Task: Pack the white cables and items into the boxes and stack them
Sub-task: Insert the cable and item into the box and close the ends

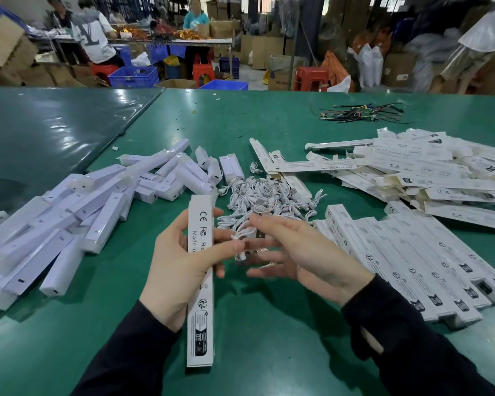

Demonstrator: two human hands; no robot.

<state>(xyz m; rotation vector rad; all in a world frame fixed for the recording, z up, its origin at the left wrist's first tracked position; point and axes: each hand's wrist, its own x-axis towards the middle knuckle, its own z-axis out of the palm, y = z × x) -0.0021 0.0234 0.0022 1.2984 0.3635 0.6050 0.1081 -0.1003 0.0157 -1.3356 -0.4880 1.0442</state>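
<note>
My left hand [180, 261] grips a long white printed box [200, 304], held upright above the green table [269, 338]. Its fingertips also pinch a small coiled white cable [242, 234]. My right hand [306, 258] hovers just right of that cable with fingers spread, blurred, and whether it touches the cable I cannot tell. Behind the hands lies a heap of white cables [266, 195]. A pile of white bar-shaped items in clear wrap [77, 212] spreads to the left. Flat unfolded boxes [429, 170] lie at the right rear. A row of packed boxes [417, 261] sits at the right.
A bundle of dark wires [360, 112] lies at the far right of the table. A darker green table [40, 132] adjoins on the left. Beyond are blue crates [135, 75], red stools, cardboard cartons and seated people working.
</note>
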